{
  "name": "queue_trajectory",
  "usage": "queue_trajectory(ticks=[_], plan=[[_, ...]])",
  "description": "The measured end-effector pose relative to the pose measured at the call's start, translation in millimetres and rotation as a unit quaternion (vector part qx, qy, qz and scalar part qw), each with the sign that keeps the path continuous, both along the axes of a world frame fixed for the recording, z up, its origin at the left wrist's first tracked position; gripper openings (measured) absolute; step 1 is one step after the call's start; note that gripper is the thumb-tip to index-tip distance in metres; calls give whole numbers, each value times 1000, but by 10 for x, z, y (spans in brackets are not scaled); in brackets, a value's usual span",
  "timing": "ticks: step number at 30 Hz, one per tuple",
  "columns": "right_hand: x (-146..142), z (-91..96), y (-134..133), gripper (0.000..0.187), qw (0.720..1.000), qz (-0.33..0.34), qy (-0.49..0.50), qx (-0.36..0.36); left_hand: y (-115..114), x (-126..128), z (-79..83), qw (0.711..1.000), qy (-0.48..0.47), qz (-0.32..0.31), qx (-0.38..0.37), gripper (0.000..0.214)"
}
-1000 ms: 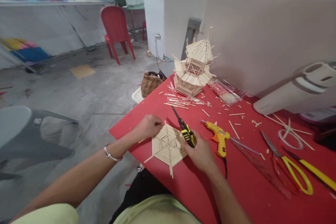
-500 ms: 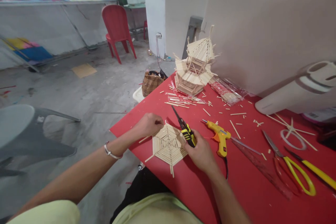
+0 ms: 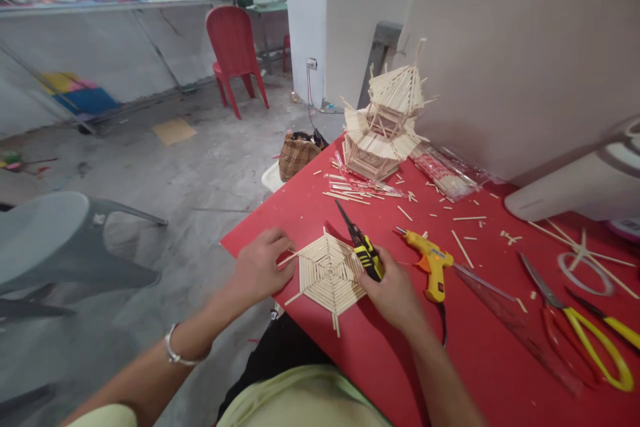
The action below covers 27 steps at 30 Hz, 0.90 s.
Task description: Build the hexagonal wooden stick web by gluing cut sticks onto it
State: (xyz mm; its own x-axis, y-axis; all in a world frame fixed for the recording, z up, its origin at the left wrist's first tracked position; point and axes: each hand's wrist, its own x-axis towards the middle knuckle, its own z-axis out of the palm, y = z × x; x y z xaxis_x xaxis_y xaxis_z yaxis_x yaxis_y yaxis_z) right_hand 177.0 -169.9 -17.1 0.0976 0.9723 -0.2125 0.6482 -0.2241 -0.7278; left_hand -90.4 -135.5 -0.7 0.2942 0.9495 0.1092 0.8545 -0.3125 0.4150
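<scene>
The left hand (image 3: 260,268) is resting on the left corner of the stick hexagon (image 3: 330,273), fingers curled; pinching or only pressing, I cannot tell. The hexagon is lying flat near the front edge of the red table (image 3: 475,347). It is looking light and stiff, but fragile at the glued joints, so gripping its rim seems safest. The right hand (image 3: 397,293) is clamping the cutter (image 3: 366,253) at the hexagon's right side.

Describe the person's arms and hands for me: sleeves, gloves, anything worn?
No gloves on the left hand or right hand, and both forearms are bare. A thin silver bracelet circles the left wrist. A pale yellow-green short sleeve shows at the left upper arm.
</scene>
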Motion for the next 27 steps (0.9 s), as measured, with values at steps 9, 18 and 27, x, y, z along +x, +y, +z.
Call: queue_trajectory(ticks=[9, 18, 27], plan=[[-3, -6, -24, 39, 1000, 1, -7, 13, -71, 87, -188, 999, -2, 42, 21, 15], [4, -11, -18, 38, 1000, 1, -4, 8, -63, 98, -204, 999, -17, 40, 22, 17], [22, 24, -28, 32, 999, -13, 44, 24, -82, 54, -253, 998, -33, 47, 21, 20]])
